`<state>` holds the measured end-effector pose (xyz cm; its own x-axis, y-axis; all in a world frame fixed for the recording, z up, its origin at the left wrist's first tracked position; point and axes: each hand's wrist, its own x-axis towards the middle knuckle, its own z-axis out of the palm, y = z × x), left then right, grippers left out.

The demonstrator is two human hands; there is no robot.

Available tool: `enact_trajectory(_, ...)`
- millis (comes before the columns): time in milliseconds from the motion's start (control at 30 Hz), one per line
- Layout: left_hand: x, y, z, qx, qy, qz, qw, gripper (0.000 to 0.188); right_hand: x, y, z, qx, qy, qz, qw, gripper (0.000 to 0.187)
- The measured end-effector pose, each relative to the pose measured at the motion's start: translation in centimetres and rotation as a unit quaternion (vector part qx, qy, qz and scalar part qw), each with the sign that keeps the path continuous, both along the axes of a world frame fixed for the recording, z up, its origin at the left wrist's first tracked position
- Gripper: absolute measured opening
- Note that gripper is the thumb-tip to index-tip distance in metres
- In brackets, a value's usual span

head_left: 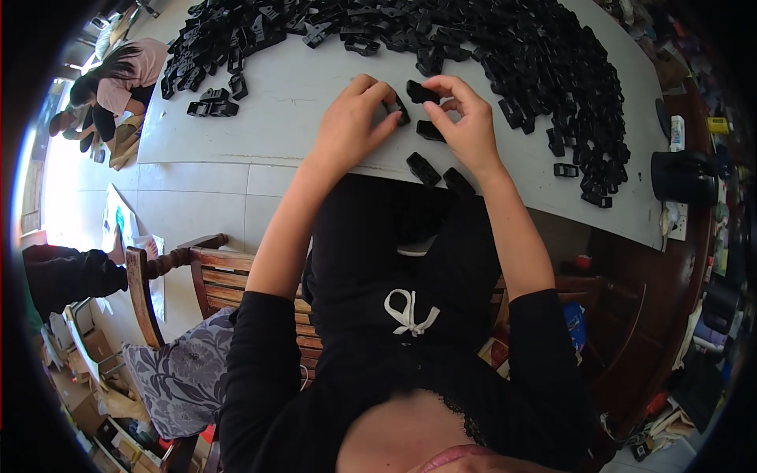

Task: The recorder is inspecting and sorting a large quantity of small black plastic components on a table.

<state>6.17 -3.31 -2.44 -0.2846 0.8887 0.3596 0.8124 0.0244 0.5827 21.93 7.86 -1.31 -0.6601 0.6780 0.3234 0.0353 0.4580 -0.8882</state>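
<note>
My right hand (pixel 465 118) pinches a small black plastic part (pixel 420 92) between thumb and fingers, just above the white tabletop (pixel 276 102). Beside it, my left hand (pixel 355 118) has its fingers curled round another black plastic part (pixel 402 110), partly hidden by the fingers. Under the right thumb lies one more black part (pixel 429 131). Closer to me, near the table's front edge, are two loose black parts, one on the left (pixel 423 169) and one on the right (pixel 459 182). The exact kind of these clip-like parts cannot be made out.
A large heap of similar black parts (pixel 544 71) arcs across the far and right side of the table. A small cluster (pixel 213 103) sits at the left. A black kettle-like container (pixel 684 176) stands at far right. Another person (pixel 134 75) crouches at upper left; a wooden chair (pixel 225 276) is nearby.
</note>
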Motion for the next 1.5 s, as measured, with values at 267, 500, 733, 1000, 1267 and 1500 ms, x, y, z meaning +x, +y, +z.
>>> enact_trajectory(267, 1.7, 0.6, 0.5, 0.013, 0.015, 0.034, 0.999, 0.044, 0.1, -0.1, -1.0, -0.007, 0.028, -0.023, 0.999, 0.026)
enact_trajectory(500, 1.0, 1.2, -0.8, 0.017, -0.133, -0.047, 0.990, 0.059, 0.1, 0.9, -1.0, 0.199, 0.001, 0.034, 0.980, 0.026)
enact_trajectory(733, 0.7, 1.2, -1.1, 0.039, -0.172, -0.074, 0.982, 0.059, -0.3, 0.6, -1.6, 0.211, -0.014, 0.039, 0.977, 0.025)
enact_trajectory(1000, 0.6, 1.3, -1.0, 0.042, -0.172, -0.079, 0.981, 0.058, 0.2, 1.1, -1.6, 0.213, -0.065, 0.057, 0.973, 0.030)
enact_trajectory(1267, -0.3, 0.6, -0.3, -0.006, -0.260, -0.172, 0.950, 0.041, 1.6, 2.5, -0.4, 0.231, -0.148, 0.096, 0.957, 0.029)
enact_trajectory(1500, -4.8, 3.8, 0.1, -0.002, 0.056, 0.114, 0.992, 0.026, -2.0, 4.3, -0.8, 0.233, -0.226, -0.107, 0.940, 0.027)
